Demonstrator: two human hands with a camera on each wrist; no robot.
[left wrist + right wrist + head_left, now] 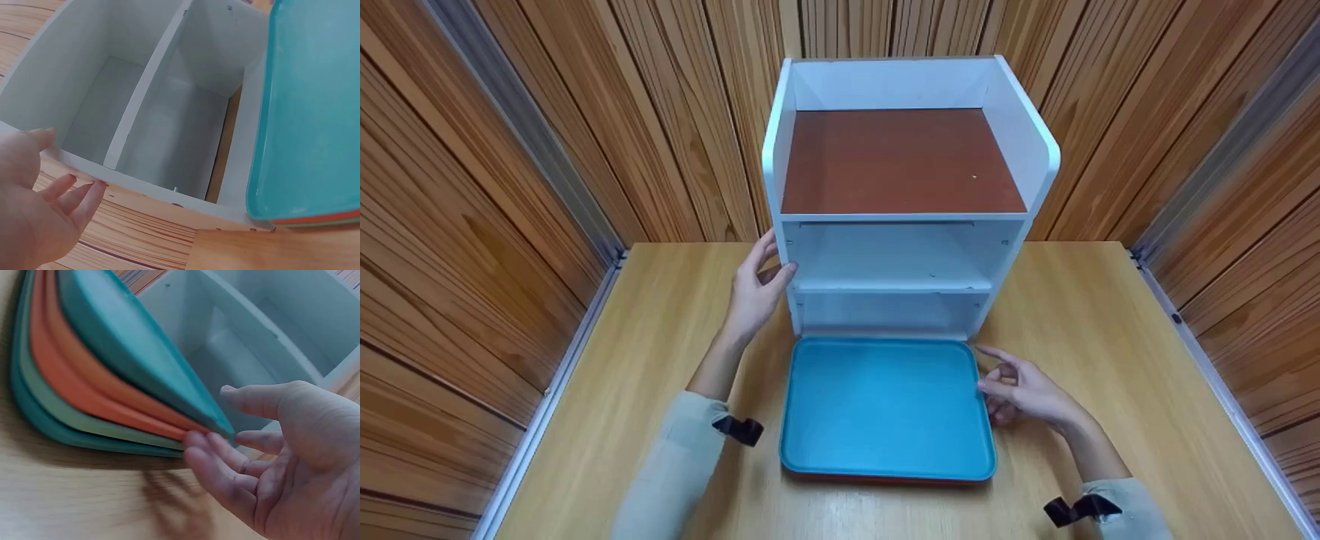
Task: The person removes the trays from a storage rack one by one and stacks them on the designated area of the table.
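Observation:
A small white shelf unit (892,289) with a brown top board (900,161) stands at the back of the table. My left hand (757,289) holds its left side panel, thumb at the front edge and fingers along the outer face. In front of the shelf lies a stack of trays, a blue-teal tray (889,409) on top. Beneath it the right wrist view shows orange trays (84,382), a pale green tray (84,419) and a teal tray (56,430). My right hand (1027,390) touches the stack's right side with some fingertips, its thumb apart from the fingers.
Two open compartments of the shelf face me, above the stack's far edge. Wood-patterned walls (675,112) rise behind and on both sides of the wooden table (1110,337), with metal rails (562,367) along the sides.

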